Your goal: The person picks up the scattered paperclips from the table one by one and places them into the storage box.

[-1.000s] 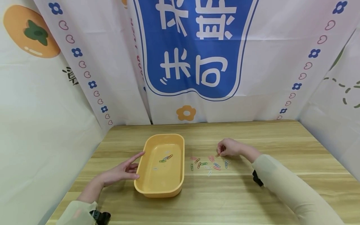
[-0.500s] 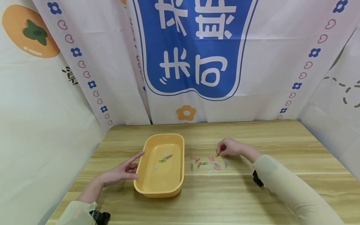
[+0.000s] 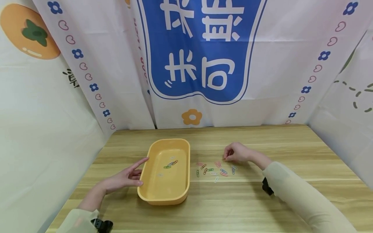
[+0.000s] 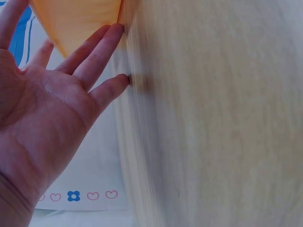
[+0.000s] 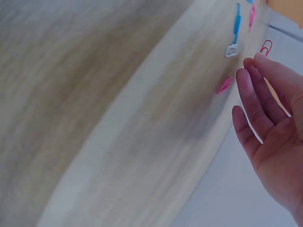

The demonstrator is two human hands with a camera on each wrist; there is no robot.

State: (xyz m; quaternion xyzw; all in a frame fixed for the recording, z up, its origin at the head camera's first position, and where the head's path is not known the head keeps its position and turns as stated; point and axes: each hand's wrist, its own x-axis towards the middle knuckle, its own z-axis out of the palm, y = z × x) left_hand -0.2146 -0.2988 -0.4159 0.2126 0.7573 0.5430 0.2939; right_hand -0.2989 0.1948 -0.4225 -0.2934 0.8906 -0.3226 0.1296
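In the head view, my right hand [image 3: 237,152] pinches a red paper clip [image 5: 266,47] between thumb and fingertips, close over the table at the far right of the scattered clips. The right wrist view shows the clip's looped end sticking out past the fingertips. My left hand [image 3: 125,178] lies along the left side of a yellow plastic bin [image 3: 163,191], its fingers spread and fairly straight, with index finger and thumb at the rim. Several paper clips, among them a green one [image 3: 167,167], lie on the bin's floor.
Right of the bin, several loose paper clips are spread on the wooden table [image 3: 233,207], including a green one [image 3: 197,173], a white one [image 3: 214,174] and a pink one [image 3: 223,174]. A printed cloth [image 3: 175,110] hangs behind the table's far edge.
The right hand has risen very slightly with the pinched paper clip, which now shows less beyond the fingertips. The left hand and the bin keep their places; the head view has shifted a little.
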